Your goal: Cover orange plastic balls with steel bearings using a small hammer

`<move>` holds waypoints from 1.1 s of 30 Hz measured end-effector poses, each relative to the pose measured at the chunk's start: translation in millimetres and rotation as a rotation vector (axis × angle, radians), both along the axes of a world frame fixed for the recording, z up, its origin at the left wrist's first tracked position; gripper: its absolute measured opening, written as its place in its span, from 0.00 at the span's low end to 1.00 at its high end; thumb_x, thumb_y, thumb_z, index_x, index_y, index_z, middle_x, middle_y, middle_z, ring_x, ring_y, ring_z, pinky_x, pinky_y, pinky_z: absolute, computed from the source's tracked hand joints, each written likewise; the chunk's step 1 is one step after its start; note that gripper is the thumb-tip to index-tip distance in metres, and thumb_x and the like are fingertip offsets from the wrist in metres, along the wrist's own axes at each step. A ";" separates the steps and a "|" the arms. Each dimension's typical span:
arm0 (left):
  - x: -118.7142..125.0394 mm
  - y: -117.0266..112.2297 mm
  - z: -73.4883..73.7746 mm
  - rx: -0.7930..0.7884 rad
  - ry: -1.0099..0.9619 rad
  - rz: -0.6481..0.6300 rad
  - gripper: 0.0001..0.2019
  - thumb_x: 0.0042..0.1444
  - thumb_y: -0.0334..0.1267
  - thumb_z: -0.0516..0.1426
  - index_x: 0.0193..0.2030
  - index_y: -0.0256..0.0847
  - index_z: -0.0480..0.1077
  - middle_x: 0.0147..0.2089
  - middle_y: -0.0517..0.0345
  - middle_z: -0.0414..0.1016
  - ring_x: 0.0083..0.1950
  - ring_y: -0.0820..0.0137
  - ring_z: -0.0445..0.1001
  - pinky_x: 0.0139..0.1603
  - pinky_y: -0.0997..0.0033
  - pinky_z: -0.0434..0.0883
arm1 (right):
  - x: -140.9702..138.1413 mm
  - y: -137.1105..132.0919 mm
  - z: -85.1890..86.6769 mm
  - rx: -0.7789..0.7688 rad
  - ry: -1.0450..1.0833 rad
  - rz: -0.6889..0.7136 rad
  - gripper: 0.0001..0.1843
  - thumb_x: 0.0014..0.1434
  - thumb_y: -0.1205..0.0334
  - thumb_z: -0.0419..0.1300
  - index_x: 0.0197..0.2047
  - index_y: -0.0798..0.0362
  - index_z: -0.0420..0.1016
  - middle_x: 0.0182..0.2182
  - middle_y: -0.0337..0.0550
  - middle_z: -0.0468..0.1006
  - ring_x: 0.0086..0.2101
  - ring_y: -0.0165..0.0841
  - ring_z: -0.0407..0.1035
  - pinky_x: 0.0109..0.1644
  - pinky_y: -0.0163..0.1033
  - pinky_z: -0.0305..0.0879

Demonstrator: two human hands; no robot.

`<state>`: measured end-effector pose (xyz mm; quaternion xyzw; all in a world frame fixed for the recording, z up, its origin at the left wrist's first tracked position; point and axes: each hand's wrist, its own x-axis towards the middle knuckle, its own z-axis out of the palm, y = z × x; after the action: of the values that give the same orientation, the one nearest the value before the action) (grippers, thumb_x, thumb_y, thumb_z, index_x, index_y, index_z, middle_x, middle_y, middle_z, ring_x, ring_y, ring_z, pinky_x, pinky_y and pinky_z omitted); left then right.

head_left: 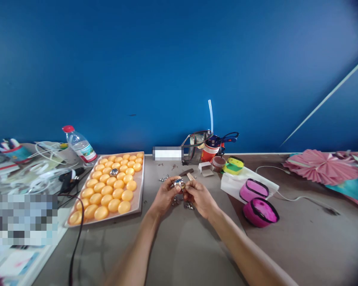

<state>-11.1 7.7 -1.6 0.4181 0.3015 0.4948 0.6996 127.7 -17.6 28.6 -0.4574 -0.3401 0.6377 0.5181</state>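
Over the table's middle, my left hand (pixel 166 195) pinches a small shiny silver piece (pixel 178 182) that looks like a watch with a bluish face. My right hand (pixel 199 195) is closed at its right side, fingertips touching it; whether a smaller part is pinched there is hard to make out. Below my fingers lie shiny metal pieces (pixel 189 205), like watch-band links. Just beyond the hands are a dark-handled tool (pixel 186 172) and a light wooden block (pixel 191 176). To the left, a white tray (pixel 142 178) bears rows of orange domes and a similar silver piece (pixel 114 172).
A water bottle (pixel 84 149) stands behind the tray, near tangled cables (pixel 44 174). At the back are an orange cup (pixel 209 152) and a brown jar (pixel 218 163). Pink round cases (pixel 260 212) and a yellow-green case (pixel 234 165) lie right, with pink folded paper (pixel 325 167) beyond.
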 end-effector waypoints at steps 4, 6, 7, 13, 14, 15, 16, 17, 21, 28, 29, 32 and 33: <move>0.2 -0.6 -0.7 0.030 0.031 -0.006 0.20 0.45 0.37 0.64 0.47 0.41 0.70 0.39 0.54 0.74 0.36 0.71 0.71 0.40 0.69 0.66 | 0.4 0.6 -3.6 -0.015 -0.014 -0.006 0.14 0.45 0.57 0.64 0.27 0.51 0.62 0.16 0.33 0.68 0.18 0.27 0.61 0.22 0.32 0.54; 0.2 -1.3 0.6 0.037 0.048 -0.004 0.19 0.46 0.37 0.64 0.47 0.41 0.69 0.39 0.54 0.74 0.36 0.70 0.71 0.40 0.68 0.66 | 0.7 1.3 -6.0 -0.022 -0.036 -0.010 0.13 0.45 0.56 0.63 0.28 0.51 0.62 0.15 0.32 0.68 0.18 0.26 0.61 0.22 0.32 0.53; 0.2 -1.7 1.5 0.039 0.062 -0.001 0.19 0.46 0.37 0.63 0.47 0.41 0.69 0.40 0.54 0.74 0.37 0.70 0.71 0.41 0.68 0.66 | 0.7 1.6 -7.3 -0.022 -0.054 -0.015 0.13 0.45 0.56 0.63 0.28 0.51 0.62 0.14 0.32 0.67 0.17 0.26 0.61 0.22 0.31 0.52; -0.2 -2.2 3.7 0.062 0.173 0.027 0.19 0.45 0.37 0.64 0.46 0.40 0.70 0.40 0.54 0.73 0.39 0.70 0.70 0.43 0.69 0.65 | -2.0 2.0 -14.2 -0.024 -0.209 -0.071 0.11 0.47 0.56 0.61 0.27 0.51 0.62 0.12 0.31 0.65 0.16 0.25 0.57 0.19 0.31 0.50; 0.0 -2.1 3.0 0.064 0.175 0.027 0.19 0.45 0.36 0.64 0.46 0.40 0.69 0.40 0.54 0.73 0.39 0.70 0.70 0.42 0.69 0.66 | -2.6 1.8 -14.4 -0.026 -0.219 -0.078 0.11 0.47 0.56 0.61 0.27 0.51 0.63 0.12 0.31 0.65 0.15 0.25 0.57 0.19 0.31 0.49; 0.3 -2.1 2.4 0.061 0.162 0.023 0.19 0.46 0.37 0.63 0.46 0.40 0.69 0.40 0.54 0.73 0.39 0.70 0.70 0.42 0.69 0.66 | -3.1 1.6 -14.0 -0.025 -0.216 -0.084 0.11 0.47 0.55 0.61 0.27 0.51 0.63 0.12 0.31 0.65 0.15 0.25 0.56 0.19 0.31 0.49; 0.8 -2.1 1.9 0.054 0.132 0.011 0.19 0.46 0.37 0.63 0.47 0.40 0.69 0.40 0.54 0.73 0.38 0.70 0.71 0.41 0.69 0.66 | -3.5 1.4 -13.1 -0.016 -0.195 -0.084 0.12 0.47 0.55 0.61 0.27 0.51 0.63 0.12 0.31 0.65 0.15 0.25 0.56 0.19 0.31 0.48; 1.3 -2.1 1.7 0.045 0.086 -0.007 0.19 0.47 0.38 0.63 0.47 0.41 0.68 0.40 0.54 0.73 0.37 0.70 0.71 0.41 0.68 0.67 | -3.5 1.3 -11.5 -0.003 -0.154 -0.079 0.13 0.46 0.54 0.62 0.26 0.51 0.62 0.12 0.31 0.65 0.16 0.25 0.57 0.19 0.31 0.48; 2.2 -1.8 4.9 0.005 -0.136 -0.053 0.18 0.48 0.38 0.62 0.47 0.41 0.69 0.39 0.55 0.73 0.34 0.72 0.71 0.39 0.68 0.68 | -1.0 1.2 -1.7 0.072 0.099 -0.010 0.17 0.43 0.53 0.66 0.25 0.52 0.62 0.17 0.32 0.67 0.17 0.23 0.59 0.21 0.30 0.51; -0.2 0.3 10.7 -0.056 -0.238 0.000 0.16 0.47 0.35 0.63 0.45 0.40 0.70 0.39 0.56 0.73 0.35 0.74 0.71 0.41 0.71 0.67 | 3.8 2.0 0.2 0.106 0.131 -0.014 0.14 0.45 0.56 0.65 0.27 0.53 0.64 0.21 0.31 0.66 0.19 0.23 0.60 0.25 0.30 0.54; -0.2 0.4 10.8 -0.061 -0.244 0.002 0.16 0.47 0.35 0.63 0.45 0.40 0.70 0.39 0.57 0.73 0.35 0.73 0.72 0.41 0.71 0.67 | 4.3 2.4 -1.6 0.111 0.108 -0.012 0.13 0.46 0.57 0.64 0.28 0.53 0.64 0.21 0.32 0.66 0.19 0.23 0.60 0.25 0.31 0.54; -0.2 0.8 10.2 -0.077 -0.251 0.017 0.15 0.49 0.35 0.62 0.45 0.39 0.70 0.39 0.56 0.74 0.35 0.73 0.72 0.41 0.70 0.68 | 6.5 4.0 -7.0 0.174 -0.111 -0.022 0.09 0.50 0.57 0.59 0.31 0.53 0.65 0.20 0.32 0.65 0.19 0.25 0.60 0.25 0.32 0.54; -0.3 1.1 9.7 -0.083 -0.253 0.023 0.15 0.49 0.35 0.62 0.45 0.39 0.70 0.39 0.56 0.74 0.35 0.73 0.73 0.41 0.70 0.68 | 7.6 4.6 -8.5 0.209 -0.246 -0.031 0.07 0.52 0.59 0.57 0.31 0.52 0.65 0.19 0.32 0.65 0.20 0.26 0.60 0.26 0.32 0.55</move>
<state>-11.4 8.8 8.1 0.3196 0.2356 0.5386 0.7432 135.3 -13.0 20.1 -0.4809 -0.4584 0.5301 0.5270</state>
